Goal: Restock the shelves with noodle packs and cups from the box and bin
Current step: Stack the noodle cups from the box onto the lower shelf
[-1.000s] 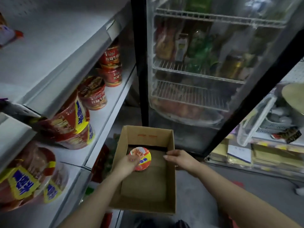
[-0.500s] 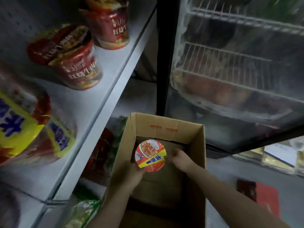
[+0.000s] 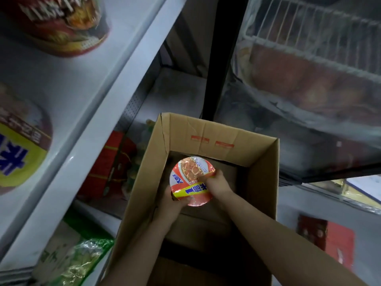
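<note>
White metal shelf (image 3: pixel 86 104), upper tier: one red noodle cup (image 3: pixel 59 23) at the back, one yellow-and-blue labelled noodle pack (image 3: pixel 18 145) nearer the front. Lower shelf (image 3: pixel 97 213): red packets (image 3: pixel 107 168) and green-wrapped packs (image 3: pixel 82 256). Floor (image 3: pixel 288 219): open cardboard box (image 3: pixel 206 139) beside the shelving, red flat item (image 3: pixel 329 240) to its right.

A glass-door fridge (image 3: pixel 309 83) fills the upper right of the frame, with white wire racks (image 3: pixel 305 38) inside. A red mat (image 3: pixel 327 242) lies on the grey floor (image 3: pixel 288 215) at lower right.
</note>
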Available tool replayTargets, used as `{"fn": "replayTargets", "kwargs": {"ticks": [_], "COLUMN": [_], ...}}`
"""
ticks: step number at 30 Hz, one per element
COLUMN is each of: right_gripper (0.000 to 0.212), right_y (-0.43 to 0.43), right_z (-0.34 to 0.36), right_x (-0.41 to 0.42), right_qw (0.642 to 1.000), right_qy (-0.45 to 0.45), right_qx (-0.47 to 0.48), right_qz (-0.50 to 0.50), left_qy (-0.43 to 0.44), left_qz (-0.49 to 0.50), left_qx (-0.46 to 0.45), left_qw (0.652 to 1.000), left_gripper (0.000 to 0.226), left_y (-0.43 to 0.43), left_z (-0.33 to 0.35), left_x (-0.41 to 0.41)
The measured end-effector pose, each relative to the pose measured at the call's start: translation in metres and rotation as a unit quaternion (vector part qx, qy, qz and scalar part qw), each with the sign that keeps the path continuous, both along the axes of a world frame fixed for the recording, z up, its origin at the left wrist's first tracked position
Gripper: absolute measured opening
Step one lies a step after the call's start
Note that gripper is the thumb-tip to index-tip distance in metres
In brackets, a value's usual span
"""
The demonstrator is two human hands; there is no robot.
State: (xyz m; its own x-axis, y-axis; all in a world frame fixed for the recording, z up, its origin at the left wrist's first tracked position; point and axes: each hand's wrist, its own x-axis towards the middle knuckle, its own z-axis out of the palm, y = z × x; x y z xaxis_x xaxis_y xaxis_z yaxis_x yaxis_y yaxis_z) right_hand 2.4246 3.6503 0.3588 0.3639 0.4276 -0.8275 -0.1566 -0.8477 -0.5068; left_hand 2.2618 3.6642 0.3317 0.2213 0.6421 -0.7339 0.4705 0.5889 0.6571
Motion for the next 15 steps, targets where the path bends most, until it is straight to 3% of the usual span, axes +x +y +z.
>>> {"fn": "replayTargets", "kwargs": {"ticks": [9,13,15], "right_gripper": [0.061,0.033,0.036], "right_y": [-0.03,-0.043,-0.055], "right_z": [0.112,0.178,0.203], "right_x": [0.004,0.01,0.014], "right_qw": [1.0,0.997,0.996], "right_qy": [0.0,0.013,0.001], "right_qx": [0.02,0.068,0.09], "right_qz": [-0.021,-0.025,-0.021], "left_qy": [-0.079,-0.112,-0.136], "left_qz": [0.029,0.049,0.031], "left_qx": [0.057,0.089,0.116], "left_qw": [0.995,0.989,0.983], "left_gripper": [0.053,0.055,0.063], "left_y": [-0.032,-0.037,-0.041], "left_z": [0.128,0.171,0.199], "left_x": [0.007,0.01,0.01]}}
